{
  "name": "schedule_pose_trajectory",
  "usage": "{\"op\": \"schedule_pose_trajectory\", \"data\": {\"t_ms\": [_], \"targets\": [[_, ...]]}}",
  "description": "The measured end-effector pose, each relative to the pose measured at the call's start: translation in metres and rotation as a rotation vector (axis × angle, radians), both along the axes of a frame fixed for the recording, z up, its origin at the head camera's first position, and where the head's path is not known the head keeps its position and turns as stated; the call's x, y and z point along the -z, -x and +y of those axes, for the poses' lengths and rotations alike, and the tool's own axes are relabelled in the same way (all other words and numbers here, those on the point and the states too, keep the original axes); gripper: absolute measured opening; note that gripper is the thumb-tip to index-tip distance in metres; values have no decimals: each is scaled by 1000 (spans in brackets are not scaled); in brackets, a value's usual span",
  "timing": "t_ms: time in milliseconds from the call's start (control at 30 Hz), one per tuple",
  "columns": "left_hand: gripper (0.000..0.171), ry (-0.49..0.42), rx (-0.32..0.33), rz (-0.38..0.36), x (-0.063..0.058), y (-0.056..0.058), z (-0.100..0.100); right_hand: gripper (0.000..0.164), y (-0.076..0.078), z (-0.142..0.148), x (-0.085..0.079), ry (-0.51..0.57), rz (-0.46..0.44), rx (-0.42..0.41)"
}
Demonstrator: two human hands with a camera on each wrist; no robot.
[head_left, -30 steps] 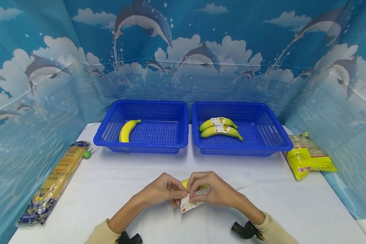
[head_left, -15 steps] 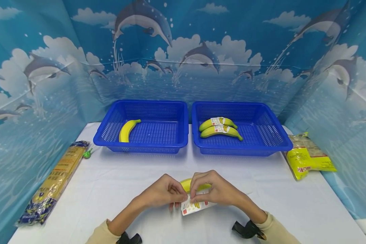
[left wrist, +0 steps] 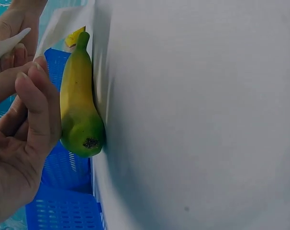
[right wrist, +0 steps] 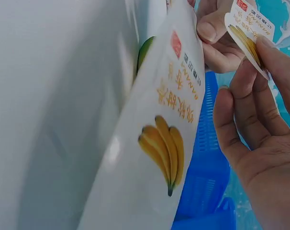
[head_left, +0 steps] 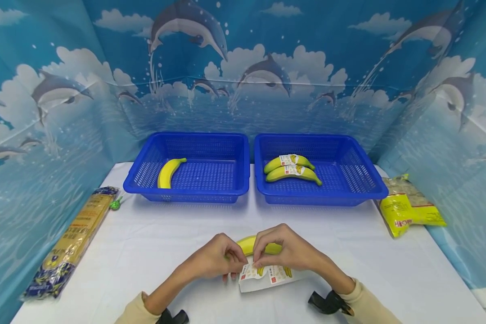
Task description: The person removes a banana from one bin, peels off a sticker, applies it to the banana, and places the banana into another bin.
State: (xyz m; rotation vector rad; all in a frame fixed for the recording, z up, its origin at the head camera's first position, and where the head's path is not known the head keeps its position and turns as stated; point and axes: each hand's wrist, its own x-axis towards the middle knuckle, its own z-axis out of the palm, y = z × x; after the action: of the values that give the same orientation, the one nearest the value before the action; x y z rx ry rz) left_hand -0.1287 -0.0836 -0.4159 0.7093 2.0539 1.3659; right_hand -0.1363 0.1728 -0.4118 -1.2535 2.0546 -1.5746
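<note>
In the head view my left hand (head_left: pixel 222 257) and right hand (head_left: pixel 285 247) meet over the table. The right hand pinches a white banana-print sticker (right wrist: pixel 248 33), lifted off its backing, between thumb and finger. My left fingers pinch the end of the sticker strip (head_left: pixel 263 284), a white backing strip with another banana label (right wrist: pixel 161 139) on it. The strip hangs toward the right, in front of a banana (head_left: pixel 249 244) lying on the table just beyond the hands. That banana, yellow with green ends, lies right beside the left fingers in the left wrist view.
At the back left, a blue basket (head_left: pixel 206 198) holds one plain banana (head_left: pixel 169 173). Its neighbour, another blue basket (head_left: pixel 320 199), has two labelled bananas (head_left: pixel 293 173). A noodle-like packet (head_left: pixel 73 243) and small green object (head_left: pixel 115 204) lie left; a yellow bag (head_left: pixel 409 209) lies right.
More of the strip shows below the hands, a blank stretch now visible at its left end, and the sticker has come away from it. The hands have barely shifted.
</note>
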Motion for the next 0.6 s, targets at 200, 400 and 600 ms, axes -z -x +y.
{"op": "schedule_pose_trajectory", "data": {"t_ms": [200,400,600], "targets": [[14,47,4,21,-2,-1,0,6,2,2,1,4,1,11],[18,89,24,21,-3,-2,0,8,3,3,0,3,-51,27],[19,128,28,13,-4,-4,0,8,5,5,1,5,-35,54]]}}
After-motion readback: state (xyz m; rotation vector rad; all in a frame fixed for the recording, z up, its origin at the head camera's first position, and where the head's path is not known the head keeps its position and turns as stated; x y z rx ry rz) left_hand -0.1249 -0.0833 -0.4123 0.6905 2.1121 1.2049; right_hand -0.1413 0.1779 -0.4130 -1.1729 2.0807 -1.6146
